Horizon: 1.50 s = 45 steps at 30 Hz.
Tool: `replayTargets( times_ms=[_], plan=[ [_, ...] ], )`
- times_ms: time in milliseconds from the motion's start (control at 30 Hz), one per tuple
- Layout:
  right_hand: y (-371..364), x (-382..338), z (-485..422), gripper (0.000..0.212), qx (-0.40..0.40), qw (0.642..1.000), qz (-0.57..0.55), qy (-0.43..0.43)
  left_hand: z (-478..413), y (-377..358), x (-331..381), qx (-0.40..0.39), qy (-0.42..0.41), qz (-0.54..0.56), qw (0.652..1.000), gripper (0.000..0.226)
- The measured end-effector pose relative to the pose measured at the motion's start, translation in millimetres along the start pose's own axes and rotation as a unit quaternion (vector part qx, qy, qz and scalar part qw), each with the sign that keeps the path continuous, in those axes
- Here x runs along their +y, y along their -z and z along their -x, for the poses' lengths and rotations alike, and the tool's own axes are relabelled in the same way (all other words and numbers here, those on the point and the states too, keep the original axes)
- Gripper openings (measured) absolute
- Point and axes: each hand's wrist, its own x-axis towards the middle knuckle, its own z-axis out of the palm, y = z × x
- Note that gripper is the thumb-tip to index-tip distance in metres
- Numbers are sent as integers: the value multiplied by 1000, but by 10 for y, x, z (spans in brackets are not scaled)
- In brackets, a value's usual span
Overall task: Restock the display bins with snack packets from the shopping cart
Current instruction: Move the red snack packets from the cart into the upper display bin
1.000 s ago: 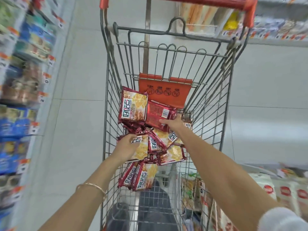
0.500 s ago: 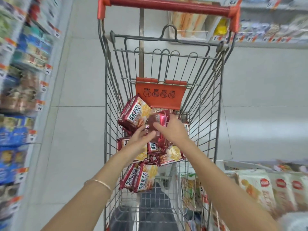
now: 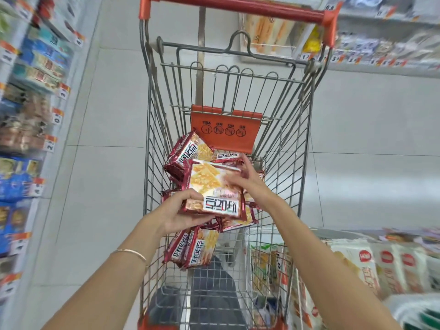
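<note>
A wire shopping cart point(image 3: 152, 129) with a red handle holds several red snack packets printed with crackers. My left hand point(image 3: 181, 213) grips the near left corner of one red packet point(image 3: 214, 186), lifted flat above the pile. My right hand point(image 3: 247, 179) is at that packet's far right edge, fingers blurred and laid against it. More packets lie under it: one tilted at the back left point(image 3: 188, 151) and a pair lower down point(image 3: 192, 248).
Stocked shelves with price tags run down the left point(image 3: 35, 96). A display bin point(image 3: 381, 260) with white snack bags sits at the lower right beside the cart. More shelving crosses the top right. Pale floor tiles surround the cart.
Both hands were down among the packets in the cart. Now the left hand has raised one packet off the pile, and the right hand has come up to its far edge.
</note>
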Motion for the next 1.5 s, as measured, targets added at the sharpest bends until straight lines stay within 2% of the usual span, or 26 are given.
replayTargets(
  times_ms=[33,100,133,167,233,300,367,400,467,533,567,633,700,733,867,900,1000,1067,1133,1200,1233,1300,1367,1433,1500],
  plan=[
    [20,15,-16,103,-23,999,41,16,14,18,44,-11,17,-47,999,65],
    [84,-12,-9,69,-89,992,84,-9,25,62,145,-14,43,-98,994,79],
    [127,-13,-8,50,-114,990,83,-29,34,67,191,-9,41,-109,993,74],
    [158,-10,-5,39,-112,991,55,-40,41,59,221,-3,26,-105,994,67],
    [138,7,25,37,-47,996,-52,-57,-5,57,213,3,-38,-48,998,80],
    [6,36,38,32,24,979,-186,-76,-71,15,131,0,-125,-23,992,85],
    [-226,115,61,28,32,946,-300,-115,-112,-86,-51,5,-167,-99,981,73],
    [-352,146,83,29,22,936,-323,-138,-152,-122,-139,16,-173,-140,975,62],
    [-498,221,94,40,-3,944,-284,-166,-231,-114,-253,97,-197,-140,966,41],
    [-468,304,32,55,-21,954,-244,-172,-269,-47,-273,159,-216,-69,961,31],
    [-389,368,-49,56,1,951,-251,-178,-285,-4,-255,182,-224,-37,957,29],
    [-176,581,-294,45,118,934,-272,-200,-324,83,-210,240,-240,-15,941,26],
    [-8,794,-526,30,228,919,-220,-236,-338,130,-181,279,-247,-36,927,22],
    [20,892,-609,31,237,918,-190,-256,-338,142,-172,288,-250,-52,923,21],
    [-53,1119,-806,61,166,927,-132,-311,-338,204,-153,292,-248,-73,921,20],
    [-63,1162,-855,59,161,928,-132,-310,-337,212,-156,288,-246,-75,922,22],
    [-107,1185,-896,26,164,924,-168,-303,-331,237,-178,275,-245,-93,925,24],
    [-113,1161,-877,20,161,925,-170,-299,-319,250,-203,267,-248,-107,925,21],
    [-90,1097,-833,21,173,929,-166,-281,-303,242,-229,264,-257,-115,923,17],
    [-65,960,-730,21,226,931,-141,-249,-284,232,-244,264,-264,-128,919,18],
    [-44,864,-649,26,259,935,-86,-226,-273,236,-245,265,-266,-135,917,19],
    [6,605,-377,32,309,937,102,-130,-260,273,-241,276,-262,-162,910,22],
    [54,325,-81,35,305,921,243,7,-200,286,-227,281,-256,-194,904,26],
    [90,-3,204,40,270,917,278,91,-147,305,-206,275,-254,-213,903,37],
    [129,-292,432,35,233,918,287,142,-23,262,-180,268,-263,-218,901,47]
  ],
)
